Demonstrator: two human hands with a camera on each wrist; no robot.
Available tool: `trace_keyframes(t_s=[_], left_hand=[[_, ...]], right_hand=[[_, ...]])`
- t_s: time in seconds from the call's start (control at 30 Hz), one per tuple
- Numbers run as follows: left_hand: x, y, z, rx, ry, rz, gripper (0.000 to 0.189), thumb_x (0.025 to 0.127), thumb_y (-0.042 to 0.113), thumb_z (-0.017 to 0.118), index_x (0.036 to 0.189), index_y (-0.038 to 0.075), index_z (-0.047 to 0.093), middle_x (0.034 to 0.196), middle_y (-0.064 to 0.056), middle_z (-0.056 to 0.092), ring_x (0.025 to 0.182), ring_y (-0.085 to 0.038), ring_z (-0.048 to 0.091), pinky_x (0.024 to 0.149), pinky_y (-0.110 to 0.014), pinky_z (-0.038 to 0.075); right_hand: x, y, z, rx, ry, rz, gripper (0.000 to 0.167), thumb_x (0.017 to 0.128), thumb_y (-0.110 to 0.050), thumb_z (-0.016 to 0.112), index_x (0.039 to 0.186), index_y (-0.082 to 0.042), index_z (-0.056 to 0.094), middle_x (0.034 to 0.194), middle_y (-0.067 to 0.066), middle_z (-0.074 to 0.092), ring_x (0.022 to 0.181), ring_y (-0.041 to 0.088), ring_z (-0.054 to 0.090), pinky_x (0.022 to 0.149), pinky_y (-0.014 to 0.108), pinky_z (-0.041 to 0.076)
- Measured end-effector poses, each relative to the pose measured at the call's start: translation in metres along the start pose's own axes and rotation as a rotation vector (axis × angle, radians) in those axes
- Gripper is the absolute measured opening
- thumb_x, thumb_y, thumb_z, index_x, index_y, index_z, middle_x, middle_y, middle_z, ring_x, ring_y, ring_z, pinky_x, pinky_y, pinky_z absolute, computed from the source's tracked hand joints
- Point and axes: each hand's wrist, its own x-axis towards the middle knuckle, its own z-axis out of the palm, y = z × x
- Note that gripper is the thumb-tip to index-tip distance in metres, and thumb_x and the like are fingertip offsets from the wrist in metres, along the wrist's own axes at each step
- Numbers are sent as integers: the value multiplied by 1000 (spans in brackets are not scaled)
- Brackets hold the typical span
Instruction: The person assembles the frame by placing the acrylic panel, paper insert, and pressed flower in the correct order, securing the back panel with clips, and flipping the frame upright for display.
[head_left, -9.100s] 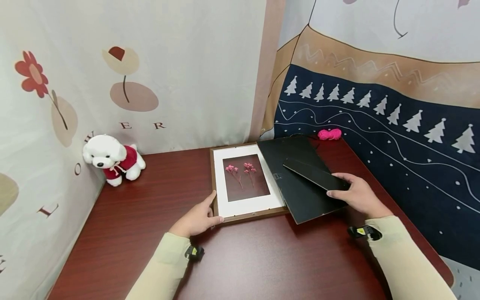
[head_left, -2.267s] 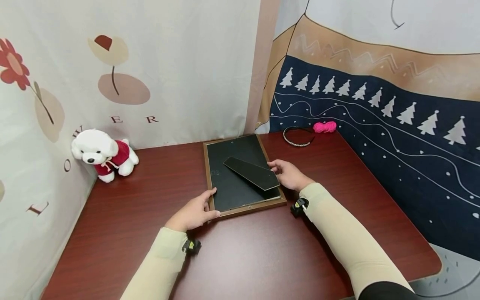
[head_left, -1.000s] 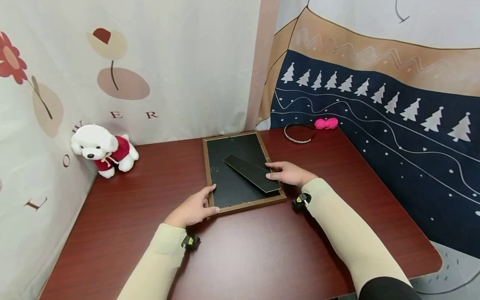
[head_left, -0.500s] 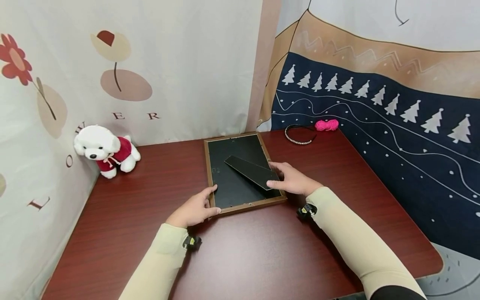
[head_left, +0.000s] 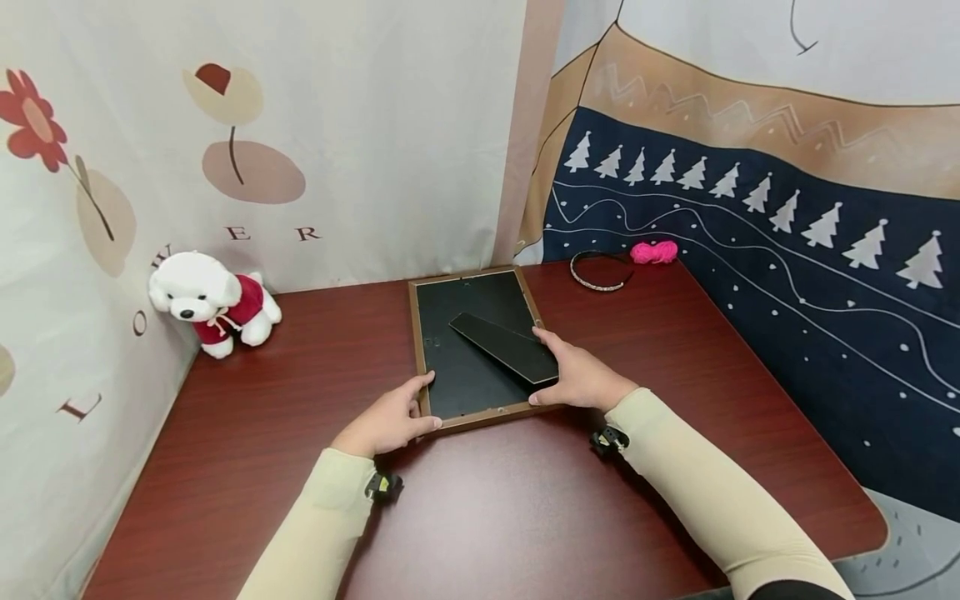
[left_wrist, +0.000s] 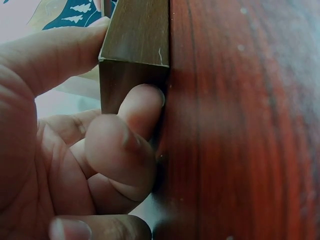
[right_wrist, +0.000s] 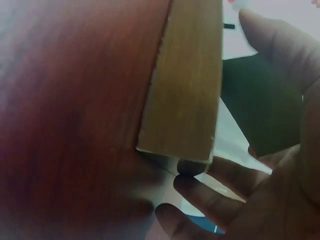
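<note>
A wooden picture frame (head_left: 491, 415) lies face down on the table, its black backing board (head_left: 480, 292) inside the rim. From the board a black easel stand (head_left: 506, 346) rises at a slant. At the near left corner my left hand (head_left: 386, 423) grips the frame, thumb on the rim; its wrist view shows fingers curled against the wooden side (left_wrist: 135, 37). My right hand (head_left: 587, 379) spreads around the near right corner, beside the stand's wide end. In the right wrist view its fingertips (right_wrist: 187, 185) lie by the frame's corner and the thumb is off the wood.
A white plush dog (head_left: 213, 300) in a red top sits at the far left. Near the back right lie a headband (head_left: 596, 286) and a bundle of pink yarn (head_left: 654, 252). Printed cloth (head_left: 375, 125) hangs behind the reddish-brown table (head_left: 480, 517).
The backing board, earlier slanted off the frame with the flower picture showing, now sits inside it. My right hand has shifted from the stand to the near right corner; my left hand stays put.
</note>
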Motion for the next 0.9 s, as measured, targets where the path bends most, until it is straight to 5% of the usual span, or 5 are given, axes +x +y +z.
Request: trace_keyframes(t_s=[0.33,0.9], left_hand=[[-1,1,0,-13,-9,-6,88,98,26,77,169,17,26,70,-6,56,52,-16,51,59,-35,48],[-3,3,-1,-25,-13,-12,89,98,23,77,169,14,25,70,-7,57,51,-17,52,59,-36,49]], right_hand=[[-3,-4,3,0,14,58,108,82,-36,86,167,-14,24,142,17,59,118,28,61,104,47,50],[0,-12,12,-10,69,145,102,81,-32,88,164,-13,31,143,20,61,120,32,62,105,50,51]])
